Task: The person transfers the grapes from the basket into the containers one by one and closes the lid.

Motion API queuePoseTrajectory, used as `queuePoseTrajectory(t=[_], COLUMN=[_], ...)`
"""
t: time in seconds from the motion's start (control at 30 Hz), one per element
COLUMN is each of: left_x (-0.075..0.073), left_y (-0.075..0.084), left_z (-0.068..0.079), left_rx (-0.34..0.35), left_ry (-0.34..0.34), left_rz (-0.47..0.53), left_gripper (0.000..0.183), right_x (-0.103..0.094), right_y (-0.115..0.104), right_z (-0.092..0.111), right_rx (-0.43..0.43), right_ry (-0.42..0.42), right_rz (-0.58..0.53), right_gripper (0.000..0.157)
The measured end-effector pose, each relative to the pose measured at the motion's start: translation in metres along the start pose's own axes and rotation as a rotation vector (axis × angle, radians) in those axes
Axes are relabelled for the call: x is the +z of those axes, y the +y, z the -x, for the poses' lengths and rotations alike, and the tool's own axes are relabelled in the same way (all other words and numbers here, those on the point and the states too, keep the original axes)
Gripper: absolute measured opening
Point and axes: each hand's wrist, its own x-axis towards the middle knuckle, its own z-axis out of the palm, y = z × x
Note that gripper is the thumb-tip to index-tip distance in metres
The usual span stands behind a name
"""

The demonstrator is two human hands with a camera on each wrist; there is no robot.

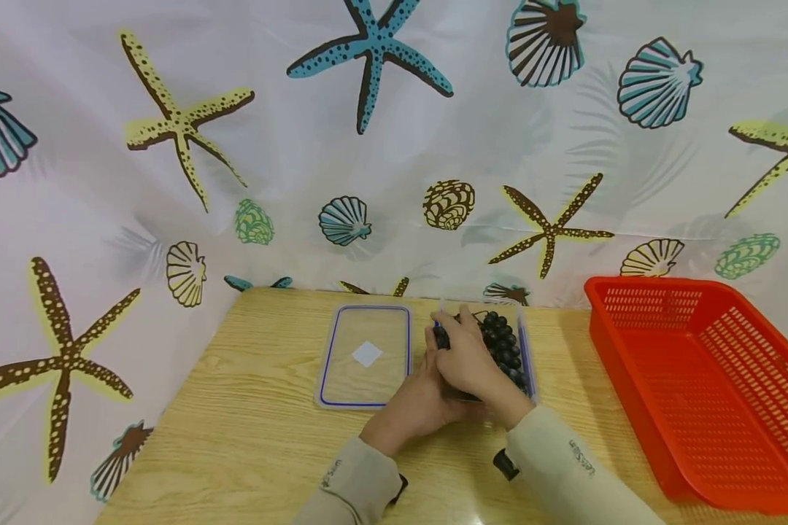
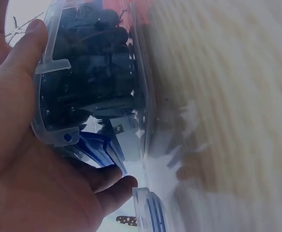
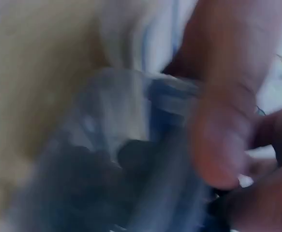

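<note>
Head view: facing a starfish-print curtain [image 1: 394, 168], wooden counter [image 1: 256, 379] and red basket [image 1: 645, 408]; holding a clear container [image 1: 526, 354] mid-counter, wrapping left hand [image 1: 423, 401], fingers partly bent, round its side; bending right hand [image 1: 468, 357] over dark grapes [image 1: 502, 341] inside, blurring too much to tell any grip.

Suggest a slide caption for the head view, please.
Left hand and right hand at a clear container of dark grapes, between a blue-lined lid and a red perforated basket.

Illegible lettering [image 1: 581, 457] on both sleeves [image 1: 565, 485]
</note>
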Motion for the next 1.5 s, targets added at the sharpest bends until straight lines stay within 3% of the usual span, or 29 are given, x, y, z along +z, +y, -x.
queuePoseTrajectory(t=[0.13, 0.33, 0.6, 0.77, 0.87, 1.2, 1.5], left_x=[0.002, 0.002, 0.0, -0.002, -0.002, 0.0, 0.001], left_y=[-0.001, 0.0, 0.002, 0.003, 0.004, 0.004, 0.006], left_z=[-0.001, 0.0, -0.001, -0.001, -0.001, -0.002, -0.005], left_rx=[-0.031, -0.032, -0.077, -0.075, -0.081, -0.058, -0.052], left_ry=[-0.002, -0.002, -0.017, -0.007, -0.006, -0.005, -0.008], left_rz=[0.005, -0.01, -0.055, -0.07, -0.074, -0.111, -0.172], left_gripper=[0.139, 0.137, 0.138, 0.138, 0.137, 0.135, 0.132], right_x=[-0.016, -0.026, -0.023, -0.02, -0.021, -0.022, -0.019], right_y=[-0.005, -0.004, 0.014, 0.021, 0.02, 0.016, 0.018], right_z=[-0.001, 0.006, 0.008, 0.005, 0.003, -0.007, -0.016], right_rx=[-0.071, -0.212, -0.059, -0.105, -0.113, -0.03, 0.062], right_ry=[-0.117, -0.147, -0.113, -0.071, -0.102, -0.261, -0.294], right_rz=[0.215, 0.455, 0.688, 0.74, 0.736, 0.686, 0.726], right_gripper=[0.052, 0.043, 0.048, 0.046, 0.045, 0.044, 0.046])
